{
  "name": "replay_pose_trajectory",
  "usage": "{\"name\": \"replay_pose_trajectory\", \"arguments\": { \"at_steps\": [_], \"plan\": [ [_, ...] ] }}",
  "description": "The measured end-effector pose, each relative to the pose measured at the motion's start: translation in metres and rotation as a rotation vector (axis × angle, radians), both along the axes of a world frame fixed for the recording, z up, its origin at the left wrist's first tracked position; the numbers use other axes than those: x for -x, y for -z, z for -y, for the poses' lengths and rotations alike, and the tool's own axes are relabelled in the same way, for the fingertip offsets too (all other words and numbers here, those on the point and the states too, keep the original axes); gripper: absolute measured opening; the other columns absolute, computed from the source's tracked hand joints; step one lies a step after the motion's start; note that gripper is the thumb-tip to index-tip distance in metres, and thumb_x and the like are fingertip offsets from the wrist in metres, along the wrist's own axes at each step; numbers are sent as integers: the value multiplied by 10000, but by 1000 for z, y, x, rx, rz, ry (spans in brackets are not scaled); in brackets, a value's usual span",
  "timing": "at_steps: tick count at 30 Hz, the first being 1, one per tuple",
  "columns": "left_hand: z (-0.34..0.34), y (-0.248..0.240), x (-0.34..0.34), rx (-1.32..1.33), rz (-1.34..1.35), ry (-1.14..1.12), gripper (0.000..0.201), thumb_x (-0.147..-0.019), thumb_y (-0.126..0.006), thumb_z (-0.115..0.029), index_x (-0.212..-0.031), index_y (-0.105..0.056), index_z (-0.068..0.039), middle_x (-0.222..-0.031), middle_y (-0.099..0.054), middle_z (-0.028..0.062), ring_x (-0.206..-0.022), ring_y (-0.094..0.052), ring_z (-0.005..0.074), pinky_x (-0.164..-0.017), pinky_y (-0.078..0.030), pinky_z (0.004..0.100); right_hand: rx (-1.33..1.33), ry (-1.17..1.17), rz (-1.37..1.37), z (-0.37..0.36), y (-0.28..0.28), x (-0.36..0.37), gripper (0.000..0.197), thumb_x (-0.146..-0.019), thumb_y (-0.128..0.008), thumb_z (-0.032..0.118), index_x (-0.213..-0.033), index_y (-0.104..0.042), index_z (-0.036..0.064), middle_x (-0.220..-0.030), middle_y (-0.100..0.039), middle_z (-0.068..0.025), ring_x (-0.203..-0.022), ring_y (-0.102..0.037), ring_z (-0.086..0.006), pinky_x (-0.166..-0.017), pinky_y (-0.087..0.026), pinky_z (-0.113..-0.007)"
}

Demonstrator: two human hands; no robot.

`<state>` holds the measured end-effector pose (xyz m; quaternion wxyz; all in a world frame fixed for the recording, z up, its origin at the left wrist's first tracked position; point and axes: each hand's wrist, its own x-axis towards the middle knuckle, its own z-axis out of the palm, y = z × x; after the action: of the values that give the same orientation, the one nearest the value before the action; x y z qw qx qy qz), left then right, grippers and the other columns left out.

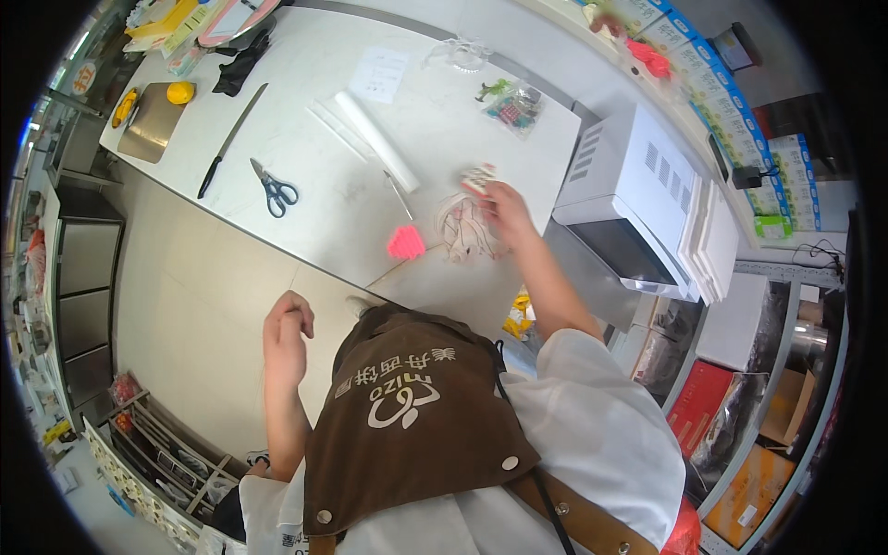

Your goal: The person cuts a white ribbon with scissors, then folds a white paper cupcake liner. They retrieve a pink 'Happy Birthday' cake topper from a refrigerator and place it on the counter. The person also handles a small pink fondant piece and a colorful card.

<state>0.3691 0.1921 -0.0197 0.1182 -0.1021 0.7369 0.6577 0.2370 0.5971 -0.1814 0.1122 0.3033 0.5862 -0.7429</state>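
My right hand [507, 213] reaches over the white table and grips a small white packet with red markings [478, 178] at its fingertips. Just below lies a loose bundle of whitish cord or strips [465, 231], partly behind that hand. A bright pink, roughly heart-shaped piece [405, 242] sits to its left, with a thin stick [392, 273] at the table edge. Beside the bundle are a slim metal tool [398, 196] and a roll of clear film [377, 141]. My left hand [289, 319] is off the table, fingers curled in, with nothing visible in it.
Scissors [275, 189] and a long black-handled knife [231, 143] lie on the table's left. A cutting board [153, 123] with yellow items is farther left. At right stands a white microwave [631, 203]; a bagged item [515, 108] lies at the far edge.
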Motion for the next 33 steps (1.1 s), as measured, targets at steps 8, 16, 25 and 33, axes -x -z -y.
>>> {"name": "replay_pose_trajectory", "arguments": {
  "at_steps": [8, 16, 25, 33],
  "plan": [
    [-35, 3, 2, 154, 140, 108, 243, -988, -378, -142, -802, -488, -30, -684, -463, 14, -646, -448, 98, -606, -391, 256, 42, 243, 54, -97, 72, 51, 227, -945, -622, 209, -1138, -620, 89, -920, -612, 4, -732, -576, -104, -573, -463, -251],
    [-75, 6, -7, 253, 277, 134, 395, -1038, -507, -301, -749, -485, -32, -631, -484, 12, -616, -463, 98, -593, -418, 272, -198, 301, -119, -127, 73, 165, 419, -936, -641, 191, -1325, -554, 62, -979, -645, -1, -755, -598, -89, -567, -448, -233],
    [-99, -5, 2, 184, 397, 257, 277, -1029, -539, -251, -953, -600, 8, -807, -603, 19, -797, -562, 97, -769, -467, 256, -417, 52, -164, -145, 96, 199, 559, -888, -633, 101, -1425, -484, 52, -994, -667, -32, -742, -626, -103, -607, -496, -254],
    [-104, -2, 2, 175, 300, 264, 162, -990, -509, -95, -1010, -623, 18, -829, -650, 58, -813, -601, 121, -768, -487, 270, -999, 73, -352, -101, 68, 136, 494, -859, -592, 110, -1346, -520, 71, -1144, -654, -139, -970, -640, -298, -878, -509, -389]
  ]
}}
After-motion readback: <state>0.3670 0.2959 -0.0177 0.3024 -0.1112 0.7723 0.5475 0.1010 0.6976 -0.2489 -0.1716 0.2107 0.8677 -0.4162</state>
